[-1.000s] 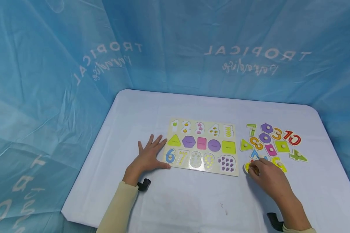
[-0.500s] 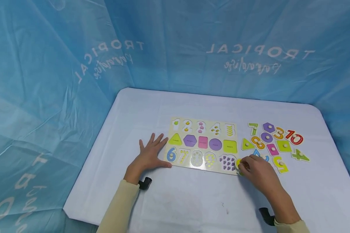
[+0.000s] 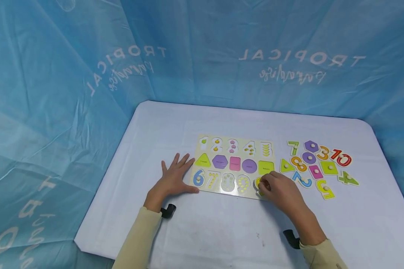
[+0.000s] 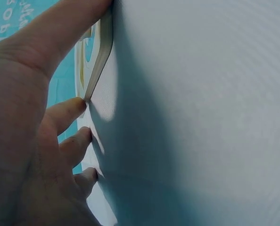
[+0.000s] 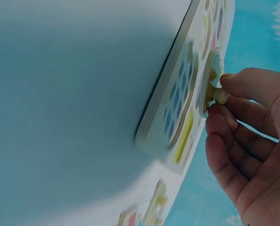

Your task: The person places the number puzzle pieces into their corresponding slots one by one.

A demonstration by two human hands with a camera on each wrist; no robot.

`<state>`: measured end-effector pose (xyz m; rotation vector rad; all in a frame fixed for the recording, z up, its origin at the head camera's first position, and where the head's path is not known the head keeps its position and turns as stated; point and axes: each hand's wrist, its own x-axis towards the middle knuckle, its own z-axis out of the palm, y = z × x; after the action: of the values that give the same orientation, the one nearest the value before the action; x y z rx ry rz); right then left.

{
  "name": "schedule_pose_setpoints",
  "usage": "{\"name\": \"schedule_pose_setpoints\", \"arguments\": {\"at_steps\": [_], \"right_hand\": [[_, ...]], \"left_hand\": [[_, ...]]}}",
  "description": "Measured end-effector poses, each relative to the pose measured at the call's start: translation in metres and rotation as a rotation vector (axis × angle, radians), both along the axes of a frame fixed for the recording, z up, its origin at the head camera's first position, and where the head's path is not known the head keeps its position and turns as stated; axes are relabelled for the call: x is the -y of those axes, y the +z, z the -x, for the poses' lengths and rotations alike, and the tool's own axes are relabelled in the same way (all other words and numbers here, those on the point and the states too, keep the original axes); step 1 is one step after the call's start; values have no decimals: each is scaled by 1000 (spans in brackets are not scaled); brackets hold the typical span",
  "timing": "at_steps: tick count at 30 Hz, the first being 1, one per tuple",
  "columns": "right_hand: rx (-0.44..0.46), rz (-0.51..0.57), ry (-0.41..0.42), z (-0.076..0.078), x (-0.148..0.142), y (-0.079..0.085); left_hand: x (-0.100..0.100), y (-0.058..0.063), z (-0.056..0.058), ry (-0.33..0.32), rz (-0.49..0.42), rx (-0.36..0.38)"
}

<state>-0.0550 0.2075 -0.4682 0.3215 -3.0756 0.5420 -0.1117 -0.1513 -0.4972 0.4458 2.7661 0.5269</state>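
A cream puzzle board (image 3: 219, 190) lies on the white table, with number recesses in two rows and printed coloured shapes between them. My left hand (image 3: 173, 181) is spread flat at the board's left edge, thumb and index finger touching it, as the left wrist view also shows. A blue number 6 piece (image 3: 198, 178) sits in the lower left recess. My right hand (image 3: 284, 190) pinches the wooden knob of a yellow number puzzle piece (image 3: 257, 181) with thumb and fingers. That piece (image 5: 209, 87) is tilted above the board's lower right part; its numeral is partly hidden.
Several knobbed pieces lie loose right of the board, among them a green 7 (image 3: 293, 147), a red 10 (image 3: 341, 158), a yellow 5 (image 3: 324, 189), a pink rectangle (image 3: 315, 172) and a green square (image 3: 329, 167). A blue printed curtain (image 3: 202, 56) hangs behind the table.
My right hand has carried the yellow number piece leftward from the loose pieces to above the board's lower right part. The left hand stays at the board's left edge.
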Motion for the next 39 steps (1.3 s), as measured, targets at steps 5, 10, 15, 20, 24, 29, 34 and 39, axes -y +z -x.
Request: {"name": "schedule_pose_setpoints", "arguments": {"at_steps": [5,10,15,20,24,29,34,39], "right_hand": [[3,1,37,5,14,-1],[29,-2,48,5,22,-1],[14,-9,77,8,31,-5],[-7,-9,97,13,39,-8],[-21,-14,110,16,43,-9],[-43,-25,104,17,46,-10],[-17,-27,77,18,50,-12],[7,-17,65,22,54,-13]], "left_hand": [[-2,0,-2,9,9,-7],[-6,-4,-5,-14,14,3],[-9,-4,-7,-6,19,-9],[-8,-3,-6,1,18,-27],[-7,-2,-5,-1,7,-27],[-5,-1,-3,1,8,-39],[-4,1,-2,7,4,-28],[-1,0,-2,14,9,-19]]}}
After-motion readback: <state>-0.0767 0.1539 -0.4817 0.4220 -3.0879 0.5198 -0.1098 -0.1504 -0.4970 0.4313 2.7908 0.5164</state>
